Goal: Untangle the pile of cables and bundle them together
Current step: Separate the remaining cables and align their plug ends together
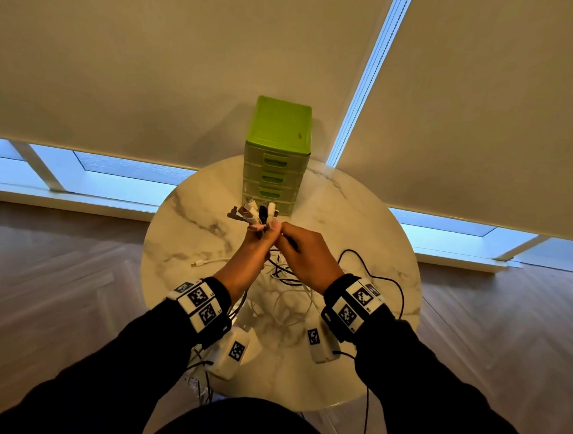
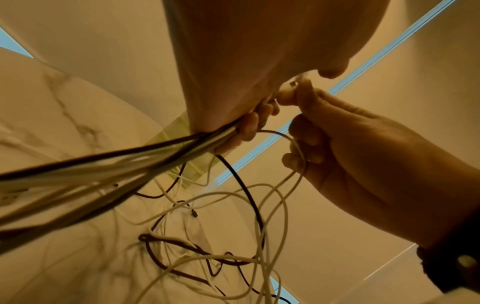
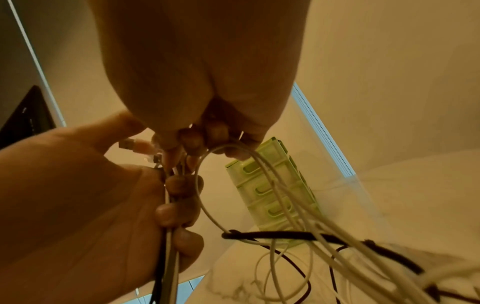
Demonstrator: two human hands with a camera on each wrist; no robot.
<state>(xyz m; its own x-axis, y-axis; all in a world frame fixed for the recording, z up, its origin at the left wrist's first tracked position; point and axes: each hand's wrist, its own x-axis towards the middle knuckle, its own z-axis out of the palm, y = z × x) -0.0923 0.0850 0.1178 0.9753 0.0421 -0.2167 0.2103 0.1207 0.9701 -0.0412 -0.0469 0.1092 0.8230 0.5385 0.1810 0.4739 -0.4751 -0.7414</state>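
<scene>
Round marble table (image 1: 359, 219) before drawn blinds; green drawer unit (image 1: 277, 158) at its far edge. Left hand (image 1: 255, 245) grips a cable bundle (image 1: 256, 212), plug ends up, above the centre. Right hand (image 1: 305, 253), touching it, pinches a white cable (image 3: 207, 205); loose cables (image 1: 292, 295) trail on the tabletop below.

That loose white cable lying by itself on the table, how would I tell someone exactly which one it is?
Start at the round white marble table with the green plastic drawer tower at its far edge. Look to the left of the person's left hand, away from the tangle of black and white cables. The white cable with a metal USB plug lies there alone, flat on the marble, plug pointing left.
</scene>
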